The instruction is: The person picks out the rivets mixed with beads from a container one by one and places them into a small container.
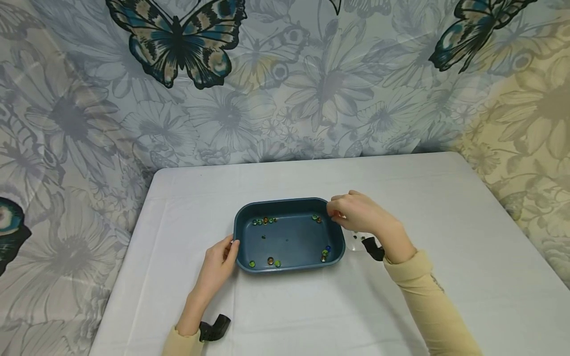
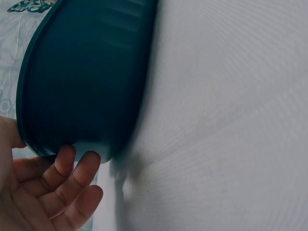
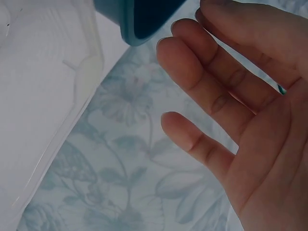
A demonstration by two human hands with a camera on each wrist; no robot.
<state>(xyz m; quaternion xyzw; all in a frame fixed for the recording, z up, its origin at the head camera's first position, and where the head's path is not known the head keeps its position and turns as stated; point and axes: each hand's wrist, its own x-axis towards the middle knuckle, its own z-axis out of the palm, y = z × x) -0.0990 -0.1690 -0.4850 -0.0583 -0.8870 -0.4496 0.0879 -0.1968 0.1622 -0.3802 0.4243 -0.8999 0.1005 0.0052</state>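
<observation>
The tray [image 1: 296, 252] appears to be moulded in smooth plastic; a soft satin sheen is shown on its walls. The marbles [image 1: 270, 260] are seen as glossy, translucent glass. The vessel [image 1: 350, 245] is formed in clear, shiny material; whether glass or plastic is used cannot be determined. The tablecloth [image 1: 276, 316] is finished matt, with a fine weave shown. The backdrop [image 1: 289, 99] is made of printed cloth. The sleeves [image 1: 438, 311] are cut from matt fabric.
</observation>
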